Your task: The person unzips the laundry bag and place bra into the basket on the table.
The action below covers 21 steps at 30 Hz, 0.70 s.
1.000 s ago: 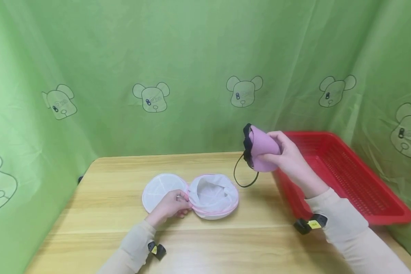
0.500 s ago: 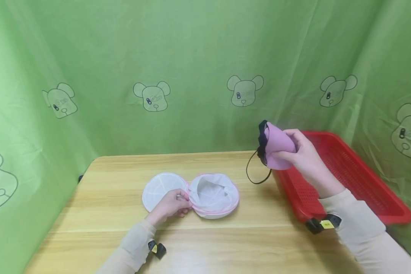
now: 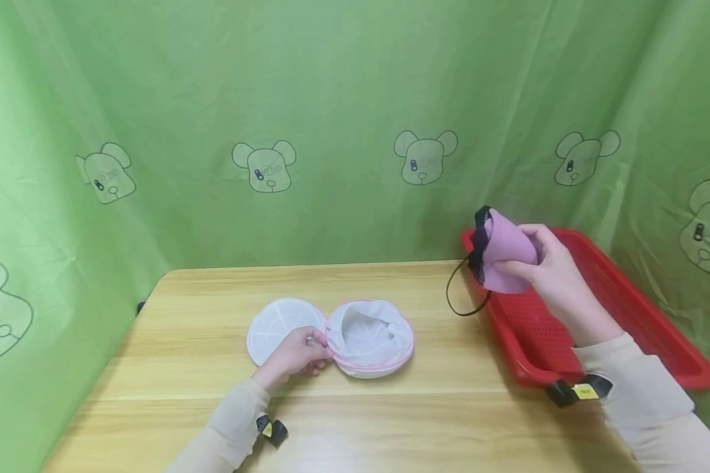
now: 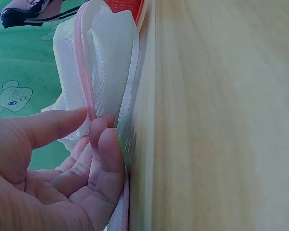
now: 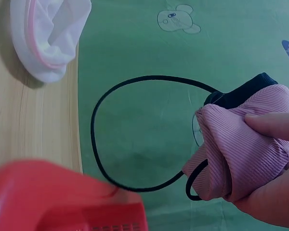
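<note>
My right hand point(image 3: 553, 272) grips a folded pink-purple bra point(image 3: 509, 253) with black trim, above the left rim of the red basket. In the right wrist view the bra's point(image 5: 245, 144) ribbed fabric lies pinched under the thumb, and a thin black strap point(image 5: 94, 125) loops out of it. A round white mesh laundry bag point(image 3: 369, 335) with pink zip edging stands unzipped on the table, its lid point(image 3: 278, 328) folded flat to the left. With thumb and fingertips my left hand point(image 3: 296, 355) pinches the bag's pink edge point(image 4: 83, 62) near the hinge.
A red plastic basket point(image 3: 520, 355) with slotted sides stands at the right of the wooden table point(image 3: 390, 427). Green curtain point(image 3: 343, 217) with printed bear heads closes off the back and both sides.
My right hand has moved to the right with the bra, from beside the basket to over its left rim. The left hand and the laundry bag have stayed in place.
</note>
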Each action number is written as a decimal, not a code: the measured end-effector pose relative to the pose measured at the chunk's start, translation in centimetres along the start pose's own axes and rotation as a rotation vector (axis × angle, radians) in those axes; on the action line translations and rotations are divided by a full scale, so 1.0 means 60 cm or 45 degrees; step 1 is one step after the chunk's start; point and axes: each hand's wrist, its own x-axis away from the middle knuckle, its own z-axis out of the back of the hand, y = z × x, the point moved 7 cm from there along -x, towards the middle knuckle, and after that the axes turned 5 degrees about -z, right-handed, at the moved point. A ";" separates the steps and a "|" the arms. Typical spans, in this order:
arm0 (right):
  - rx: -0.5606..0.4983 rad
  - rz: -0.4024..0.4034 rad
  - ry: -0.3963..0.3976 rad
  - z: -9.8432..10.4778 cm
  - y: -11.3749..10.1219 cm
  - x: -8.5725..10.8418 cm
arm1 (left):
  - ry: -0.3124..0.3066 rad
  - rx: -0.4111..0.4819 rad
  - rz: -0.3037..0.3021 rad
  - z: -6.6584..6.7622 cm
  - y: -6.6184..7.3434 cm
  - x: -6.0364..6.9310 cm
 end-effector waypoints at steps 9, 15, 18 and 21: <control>0.002 -0.030 0.044 0.032 0.030 0.001 | 0.002 -0.005 -0.002 0.000 -0.001 -0.001; 0.015 -0.045 0.070 0.047 0.044 0.002 | 0.005 -0.001 0.001 0.001 -0.001 -0.001; 0.019 -0.055 0.076 0.052 0.050 0.001 | 0.004 0.001 -0.001 0.000 -0.001 -0.001; 0.021 -0.063 0.080 0.057 0.057 0.000 | 0.006 0.002 -0.001 0.000 -0.002 -0.001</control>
